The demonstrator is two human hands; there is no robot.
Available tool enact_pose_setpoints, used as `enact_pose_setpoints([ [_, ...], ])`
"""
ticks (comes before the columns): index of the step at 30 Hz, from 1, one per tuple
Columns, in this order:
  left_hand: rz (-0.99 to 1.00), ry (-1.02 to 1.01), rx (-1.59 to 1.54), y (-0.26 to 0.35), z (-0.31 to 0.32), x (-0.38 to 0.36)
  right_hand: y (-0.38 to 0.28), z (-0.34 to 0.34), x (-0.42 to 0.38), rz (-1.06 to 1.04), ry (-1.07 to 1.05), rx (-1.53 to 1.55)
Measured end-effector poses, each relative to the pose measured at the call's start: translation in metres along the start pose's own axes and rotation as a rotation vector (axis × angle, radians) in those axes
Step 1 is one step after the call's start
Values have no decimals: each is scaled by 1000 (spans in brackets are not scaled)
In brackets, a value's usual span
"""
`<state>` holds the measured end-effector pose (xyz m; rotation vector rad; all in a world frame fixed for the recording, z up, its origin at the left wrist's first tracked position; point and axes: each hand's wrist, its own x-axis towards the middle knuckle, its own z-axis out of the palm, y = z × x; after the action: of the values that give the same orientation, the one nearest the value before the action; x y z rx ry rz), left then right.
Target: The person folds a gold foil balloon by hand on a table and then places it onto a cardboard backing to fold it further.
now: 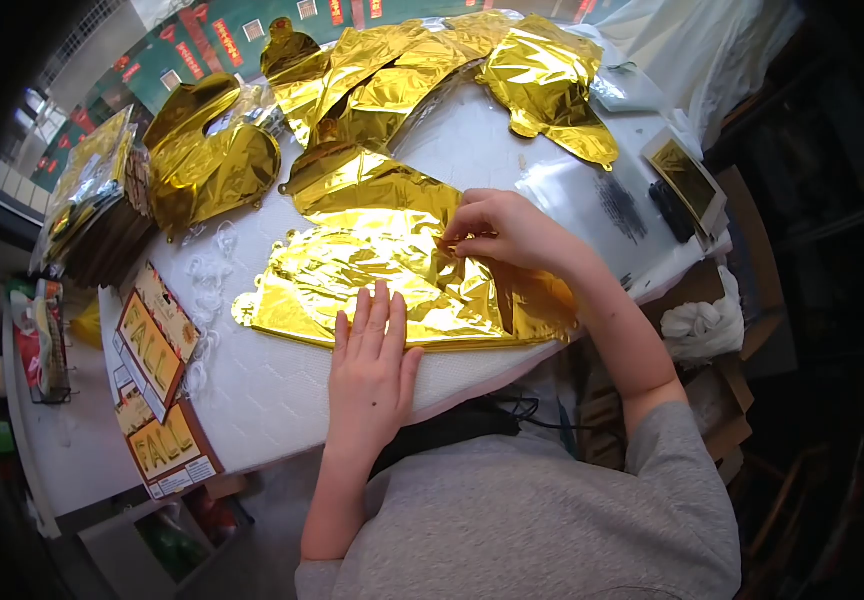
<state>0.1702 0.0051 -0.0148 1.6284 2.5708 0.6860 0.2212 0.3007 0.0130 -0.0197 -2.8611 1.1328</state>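
Flat gold foil balloons (372, 250) lie in a pile on the white-covered table in front of me. My left hand (372, 345) rests flat on the pile's near edge, fingers stretched out and holding nothing. Over the pile's right part, my right hand (507, 230) has thumb and fingers pinched together on a crinkled bit of gold foil balloon. Its fingertips partly hide the foil there. More gold foil balloons (392, 75) are spread behind the pile, with another one (542, 90) at the back right and a curved one (214, 165) at the left.
A stack of packaged flat items (102, 195) stands at the left edge. Two printed "FALL" cards (157, 340) lie at the front left, beside white string (209, 285). Clear plastic bags (592, 205) and a phone-like device (687, 180) are at the right. A box with white plastic (702, 325) stands right.
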Motion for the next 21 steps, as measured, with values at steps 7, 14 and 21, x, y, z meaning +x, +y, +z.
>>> enact_pose_setpoints([
  [7,-30,-45,53,4,-1,1,-2,1,-4,17,9,84],
  [14,-289,199,25,-37,-19,-7,-1,4,-6,18,29,112],
  [21,-452,120,50,-55,-17,-31,-3,4,-7,41,23,139],
])
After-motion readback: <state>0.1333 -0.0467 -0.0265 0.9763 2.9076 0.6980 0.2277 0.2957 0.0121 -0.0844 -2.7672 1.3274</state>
